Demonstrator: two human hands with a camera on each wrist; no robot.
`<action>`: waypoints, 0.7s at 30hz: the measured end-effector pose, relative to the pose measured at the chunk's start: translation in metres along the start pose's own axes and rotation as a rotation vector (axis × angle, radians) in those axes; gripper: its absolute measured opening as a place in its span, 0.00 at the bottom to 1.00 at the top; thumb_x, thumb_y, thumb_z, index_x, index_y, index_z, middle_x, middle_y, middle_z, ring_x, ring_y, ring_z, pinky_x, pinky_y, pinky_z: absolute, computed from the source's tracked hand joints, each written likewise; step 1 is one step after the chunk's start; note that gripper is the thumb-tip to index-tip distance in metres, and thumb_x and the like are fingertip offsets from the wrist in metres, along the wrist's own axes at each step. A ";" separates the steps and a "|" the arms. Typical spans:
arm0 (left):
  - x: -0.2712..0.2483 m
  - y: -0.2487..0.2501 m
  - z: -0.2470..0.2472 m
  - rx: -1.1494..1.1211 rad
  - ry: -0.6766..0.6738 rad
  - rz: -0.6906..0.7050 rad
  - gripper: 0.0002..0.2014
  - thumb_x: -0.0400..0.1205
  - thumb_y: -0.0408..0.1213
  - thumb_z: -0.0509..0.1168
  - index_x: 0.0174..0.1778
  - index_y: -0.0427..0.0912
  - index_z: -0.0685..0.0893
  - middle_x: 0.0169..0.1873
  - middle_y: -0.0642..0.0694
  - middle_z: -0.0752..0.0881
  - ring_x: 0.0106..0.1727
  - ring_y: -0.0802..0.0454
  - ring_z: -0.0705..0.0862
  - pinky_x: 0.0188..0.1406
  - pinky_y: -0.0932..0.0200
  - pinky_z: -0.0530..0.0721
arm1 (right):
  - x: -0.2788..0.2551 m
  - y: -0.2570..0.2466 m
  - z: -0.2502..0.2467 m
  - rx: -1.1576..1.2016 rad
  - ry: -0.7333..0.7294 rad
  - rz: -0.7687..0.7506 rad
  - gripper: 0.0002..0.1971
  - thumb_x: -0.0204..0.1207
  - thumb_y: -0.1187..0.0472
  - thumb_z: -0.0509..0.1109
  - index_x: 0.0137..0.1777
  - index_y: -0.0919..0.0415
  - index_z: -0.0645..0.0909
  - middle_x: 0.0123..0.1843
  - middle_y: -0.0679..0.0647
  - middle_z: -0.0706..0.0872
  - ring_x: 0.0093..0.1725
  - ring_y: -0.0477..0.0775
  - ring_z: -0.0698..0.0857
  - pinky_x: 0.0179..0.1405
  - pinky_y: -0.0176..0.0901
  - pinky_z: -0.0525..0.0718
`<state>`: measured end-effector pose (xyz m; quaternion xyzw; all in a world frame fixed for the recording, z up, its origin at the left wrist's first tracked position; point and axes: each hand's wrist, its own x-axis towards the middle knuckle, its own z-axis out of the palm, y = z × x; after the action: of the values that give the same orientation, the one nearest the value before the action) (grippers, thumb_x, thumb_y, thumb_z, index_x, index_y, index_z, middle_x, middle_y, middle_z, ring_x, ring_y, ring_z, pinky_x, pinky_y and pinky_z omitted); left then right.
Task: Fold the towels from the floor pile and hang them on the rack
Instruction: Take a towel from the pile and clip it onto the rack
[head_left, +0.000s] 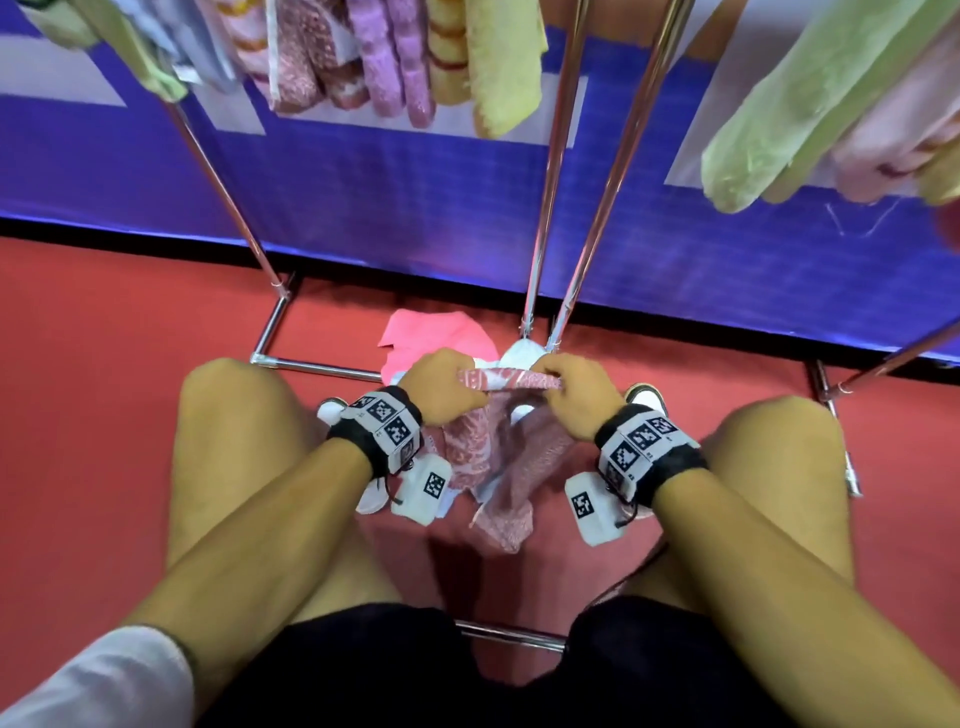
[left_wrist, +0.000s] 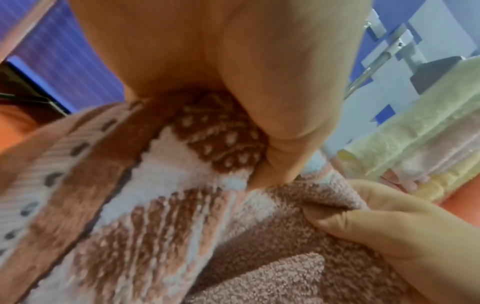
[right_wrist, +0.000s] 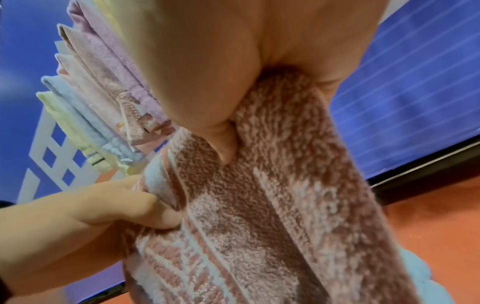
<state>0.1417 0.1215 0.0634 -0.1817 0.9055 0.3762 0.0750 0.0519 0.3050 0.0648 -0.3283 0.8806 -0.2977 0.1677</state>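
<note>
I pinch the towel by its top edge, left hand and right hand gripping close together. It hangs soft and light below my grip; corners suit folding best.

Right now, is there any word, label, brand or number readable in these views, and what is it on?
None can be read.
Wrist bands: black-and-white square marker codes only, no letters or digits.
Small white boxes under the wrists: the same kind of code.
Patterned pink towel held by both hands: woven pattern, no text.
</note>
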 end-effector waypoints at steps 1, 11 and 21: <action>0.001 -0.003 0.001 -0.036 0.031 0.000 0.16 0.70 0.31 0.74 0.27 0.47 0.73 0.24 0.53 0.76 0.29 0.50 0.76 0.28 0.60 0.73 | 0.001 0.003 0.000 -0.005 -0.004 0.016 0.13 0.70 0.75 0.64 0.44 0.59 0.86 0.48 0.59 0.90 0.51 0.65 0.85 0.48 0.47 0.78; -0.004 0.004 0.027 -0.368 0.041 0.299 0.11 0.66 0.24 0.76 0.38 0.39 0.82 0.32 0.45 0.84 0.30 0.59 0.77 0.29 0.60 0.75 | -0.003 -0.001 0.016 0.231 -0.107 0.008 0.16 0.63 0.67 0.77 0.51 0.53 0.84 0.40 0.60 0.88 0.35 0.53 0.81 0.34 0.40 0.76; 0.000 -0.007 0.027 -0.267 0.085 0.092 0.27 0.66 0.25 0.79 0.52 0.53 0.74 0.48 0.48 0.82 0.38 0.49 0.81 0.36 0.58 0.80 | -0.010 0.004 0.016 0.377 0.031 -0.029 0.17 0.60 0.82 0.66 0.29 0.60 0.69 0.30 0.48 0.71 0.30 0.44 0.68 0.29 0.41 0.67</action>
<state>0.1447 0.1362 0.0398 -0.1642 0.8571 0.4882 -0.0058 0.0650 0.3076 0.0514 -0.2992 0.8069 -0.4648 0.2083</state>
